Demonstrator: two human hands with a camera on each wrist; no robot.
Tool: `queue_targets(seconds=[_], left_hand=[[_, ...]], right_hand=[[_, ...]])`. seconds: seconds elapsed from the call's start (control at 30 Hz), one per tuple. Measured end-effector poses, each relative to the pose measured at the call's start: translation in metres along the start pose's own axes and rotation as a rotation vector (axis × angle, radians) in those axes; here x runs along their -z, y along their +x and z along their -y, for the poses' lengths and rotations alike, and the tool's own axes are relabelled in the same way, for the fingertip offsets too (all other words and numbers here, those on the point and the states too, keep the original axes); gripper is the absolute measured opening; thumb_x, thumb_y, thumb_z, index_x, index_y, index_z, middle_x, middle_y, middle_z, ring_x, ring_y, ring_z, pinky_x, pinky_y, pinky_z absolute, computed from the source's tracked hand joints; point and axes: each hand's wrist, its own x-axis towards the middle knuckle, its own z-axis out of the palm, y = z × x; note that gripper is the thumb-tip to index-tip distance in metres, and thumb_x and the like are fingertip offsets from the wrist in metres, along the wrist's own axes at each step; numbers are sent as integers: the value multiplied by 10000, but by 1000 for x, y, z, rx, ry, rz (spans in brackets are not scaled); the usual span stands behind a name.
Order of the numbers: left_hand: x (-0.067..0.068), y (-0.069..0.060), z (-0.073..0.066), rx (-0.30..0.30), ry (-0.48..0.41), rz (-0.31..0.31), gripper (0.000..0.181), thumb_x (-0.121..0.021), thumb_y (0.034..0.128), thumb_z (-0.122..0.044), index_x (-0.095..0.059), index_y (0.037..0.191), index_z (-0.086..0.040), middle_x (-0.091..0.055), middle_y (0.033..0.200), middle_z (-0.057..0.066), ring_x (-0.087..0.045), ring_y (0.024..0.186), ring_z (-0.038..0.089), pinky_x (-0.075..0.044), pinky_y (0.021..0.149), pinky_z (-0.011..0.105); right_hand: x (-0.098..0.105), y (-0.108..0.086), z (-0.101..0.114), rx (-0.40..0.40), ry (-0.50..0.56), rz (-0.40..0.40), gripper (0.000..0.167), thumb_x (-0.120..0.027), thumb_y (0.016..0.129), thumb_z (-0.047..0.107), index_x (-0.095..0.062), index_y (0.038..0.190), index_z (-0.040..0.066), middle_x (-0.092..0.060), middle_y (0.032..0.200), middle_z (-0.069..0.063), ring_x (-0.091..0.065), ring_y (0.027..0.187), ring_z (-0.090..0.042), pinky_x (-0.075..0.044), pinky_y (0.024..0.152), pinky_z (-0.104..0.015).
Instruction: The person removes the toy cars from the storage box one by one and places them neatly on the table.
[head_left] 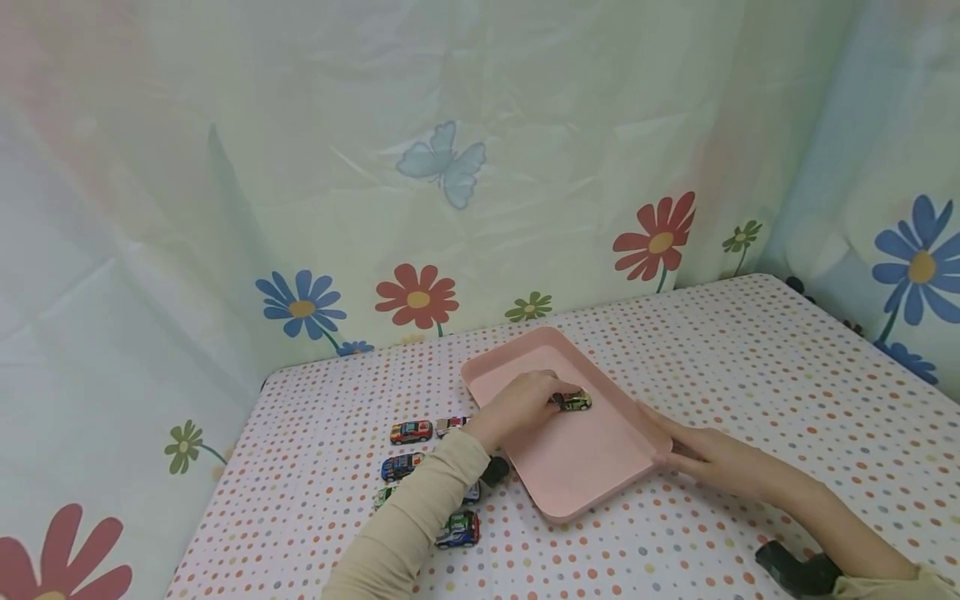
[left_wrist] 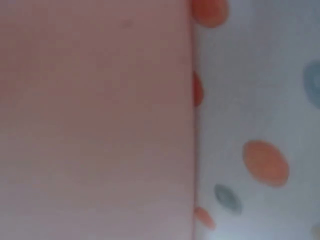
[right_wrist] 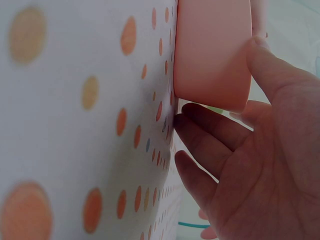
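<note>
My left hand (head_left: pixel 525 398) reaches over the pink tray (head_left: pixel 573 467). It holds a small green-and-yellow toy car (head_left: pixel 574 401) by one end, at the tray's floor; the fingertips are partly hidden. At the tray's near right corner is my right hand (head_left: pixel 712 454). In the right wrist view, that hand's thumb touches the rim of the tray (right_wrist: pixel 215 55) and its fingers lie around the outside of the wall. The left wrist view has only the tray's pink side (left_wrist: pixel 95 120) and the dotted cloth, with no hand or car.
Left of the tray, several toy cars stand in rows: a red one (head_left: pixel 411 432), a white one (head_left: pixel 452 424), a blue one (head_left: pixel 401 467) and a blue-green one (head_left: pixel 458 531) among them. My left forearm hides some. A flowered curtain (head_left: pixel 525 225) hangs behind the dotted tablecloth (head_left: pixel 675 542).
</note>
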Motion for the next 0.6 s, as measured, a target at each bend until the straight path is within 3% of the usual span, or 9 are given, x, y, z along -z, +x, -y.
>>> queue_targets(seconds=[0.43, 0.6], left_hand=[[17, -9, 3, -40, -34, -3, 399, -681, 853, -45, -640, 1231, -165, -635, 1005, -36, -553, 937, 49, -411, 788, 128], [24, -17, 4, -16, -65, 3, 402, -689, 856, -89, -629, 1245, -172, -633, 1039, -44, -555, 963, 55, -413, 802, 130]], right_hand=[[1, 1, 0, -13, 5, 4, 759, -528, 924, 455, -227, 1479, 34, -304, 1402, -318, -360, 1214, -500, -334, 928, -613], [0, 2, 0, -5, -3, 6, 753, -524, 927, 453, -230, 1477, 31, -309, 1400, -317, -369, 1209, -500, -337, 926, -612]])
